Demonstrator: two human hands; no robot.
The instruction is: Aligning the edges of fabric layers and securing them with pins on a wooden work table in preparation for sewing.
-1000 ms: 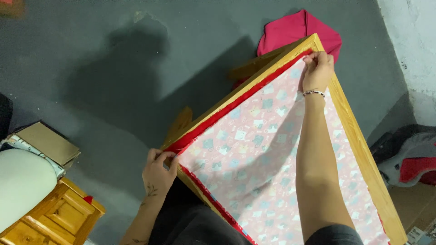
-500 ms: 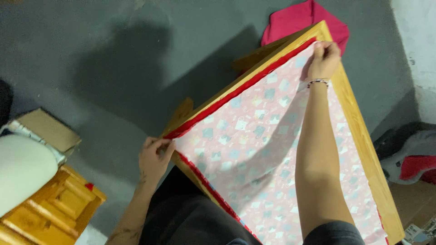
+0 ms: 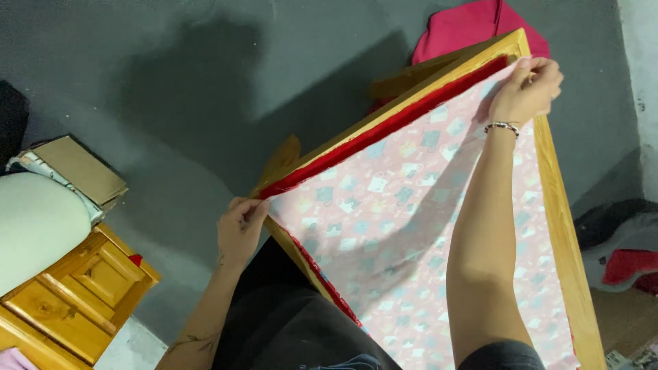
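Two hands pinch pink cloth (image 3: 411, 226) corners; long axis runs near-left to far-right.

Dim, even indoor light; soft shadows on grey floor (image 3: 171, 103); focus sharp, no glare.

pink patterned fabric (image 3: 404, 226), spread taut over wooden frame (image 3: 558, 226)

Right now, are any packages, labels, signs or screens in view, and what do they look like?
Flat cardboard box: far left on the grey floor, tan, rectangular, lying on a patterned bundle.
Printed paper scrap: bottom right corner, pale, mostly cut off by the edge.
No signs or screens.
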